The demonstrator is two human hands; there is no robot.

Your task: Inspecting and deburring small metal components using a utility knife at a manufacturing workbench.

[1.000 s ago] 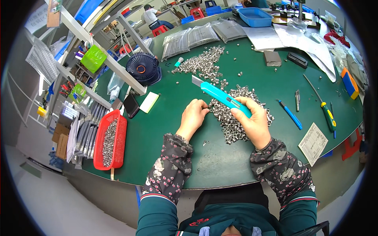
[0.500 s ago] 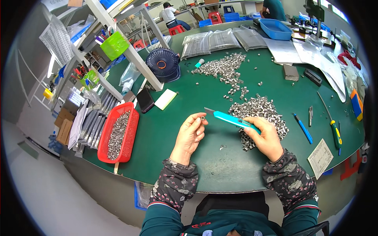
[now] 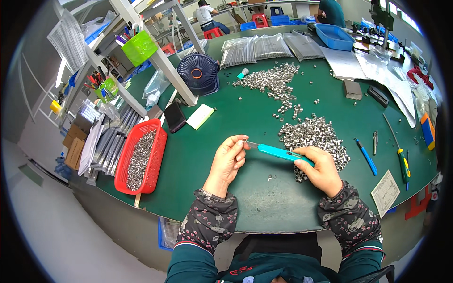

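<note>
Between thumb and fingertips, my left hand pinches a small metal ring above the green table. My right hand is closed round a turquoise utility knife, its blade pointing left. The blade tip meets the ring, or lies very close to it. Below and beyond my right hand spreads a pile of short metal rings. A second, looser pile of metal rings lies farther back. At the left, a red plastic basket holds many small metal parts.
A black fan, a phone and a pale notepad lie left. To the right are a blue-handled tool, a screwdriver and a paper sheet. A blue tray and bagged tubes stand at the back.
The knife has dropped and levelled out, bringing its blade from above the ring down to it. My left hand keeps its pinch on the ring.
</note>
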